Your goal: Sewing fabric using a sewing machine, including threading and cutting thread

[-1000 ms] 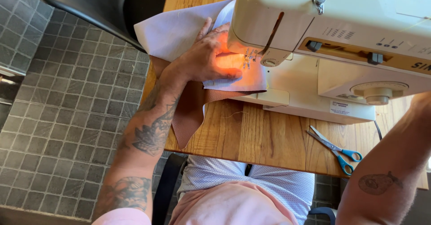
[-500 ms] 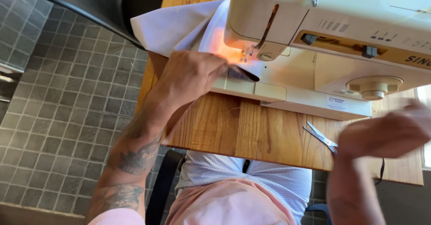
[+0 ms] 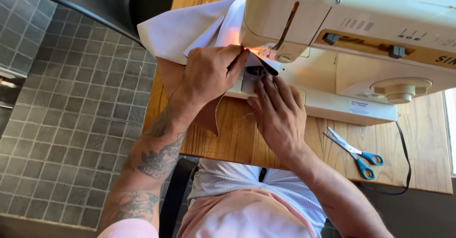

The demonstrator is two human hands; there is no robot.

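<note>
Head view shows our left hand curled, pinching the white cloth just beside the needle of the cream sewing machine. Our right hand lies flat and open, fingertips on the machine's bed near the needle. We think the cloth is light, soft and floppy, so it is best held at the edge near the needle, with flat fingers. It lies on the desk under the machine's arm. Blue scissors rest well apart.
</note>
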